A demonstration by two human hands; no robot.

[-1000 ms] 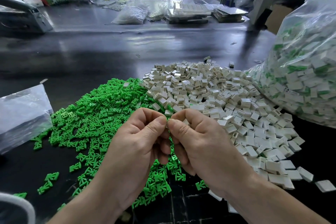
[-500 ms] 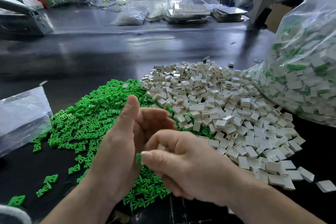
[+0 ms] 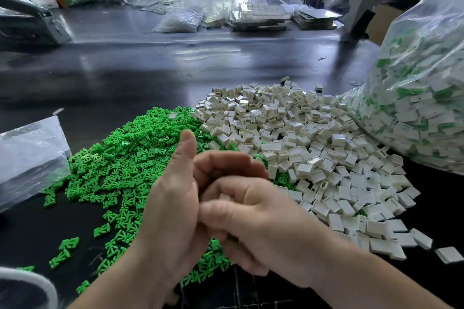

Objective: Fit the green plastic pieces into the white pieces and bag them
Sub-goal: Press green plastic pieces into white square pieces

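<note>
Head view: a person's two bare hands meet low over a black worktable [image 3: 125, 78], just above the near edge of a heap of small green plastic pieces [image 3: 120, 158]; the left hand [image 3: 173, 208] stands with its thumb upright and its fingers curled toward the right hand [image 3: 253, 221], whose knuckles press into the left palm; motion blur and the folded fingers hide the space between them, so it cannot be told whether either hand grips a piece or is merely closed.

The green heap spreads across the near left of the table, with a few strays [image 3: 67, 246] lying apart at its near-left fringe; a heap of white rectangular pieces [image 3: 313, 148] lies touching it on the right and runs toward the near right, where a single white piece [image 3: 449, 254] sits just off the heap; one white piece [image 3: 173, 115] rests on the far side of the green heap.

At the right edge a large clear plastic bag [image 3: 421, 98], filled with white pieces showing green inside, leans against the white heap; a flat clear bag [image 3: 27, 158] lies at the left, beside the green heap; smaller clear bags [image 3: 179, 20] and stacked trays [image 3: 258, 16] stand at the far side of the table.
</note>
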